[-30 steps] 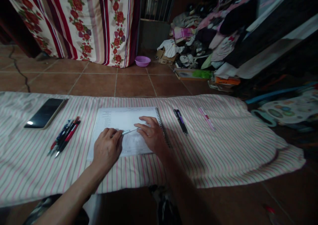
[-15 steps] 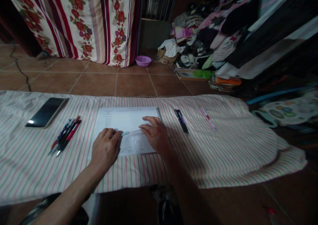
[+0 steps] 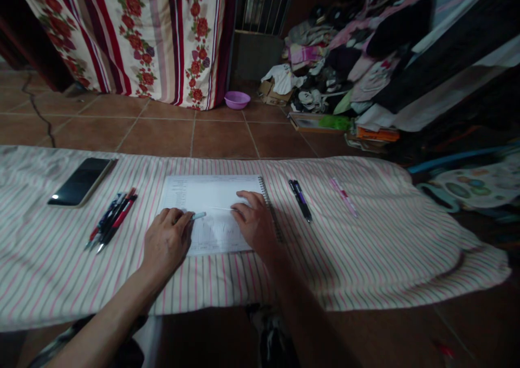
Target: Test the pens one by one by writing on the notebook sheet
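Observation:
My left hand point(image 3: 168, 238) is closed on a short pale blue-green pen barrel point(image 3: 199, 215), which pokes out to the right past the fingertips. A thin white pen refill point(image 3: 222, 209) is pinched between the thumb and fingers of my right hand point(image 3: 254, 216), pointing left. A gap shows between barrel and refill. Both hands are over a spiral notebook point(image 3: 211, 186) with printed and written marks on its page. To the right lie two dark pens point(image 3: 300, 201) and a pink-and-white pen point(image 3: 344, 197). Several pens point(image 3: 111, 220) lie bunched on the left.
A phone point(image 3: 81, 182) lies at the far left on the striped cloth point(image 3: 385, 249). Beyond the cloth are a tiled floor point(image 3: 162, 132), a flowered curtain point(image 3: 162, 43), a purple basin point(image 3: 237, 99) and a heap of clothes point(image 3: 345, 59).
The pen barrel and the refill, in line and seemingly joined before, are now apart. My left hand has drawn the barrel slightly left; the view has shifted a little.

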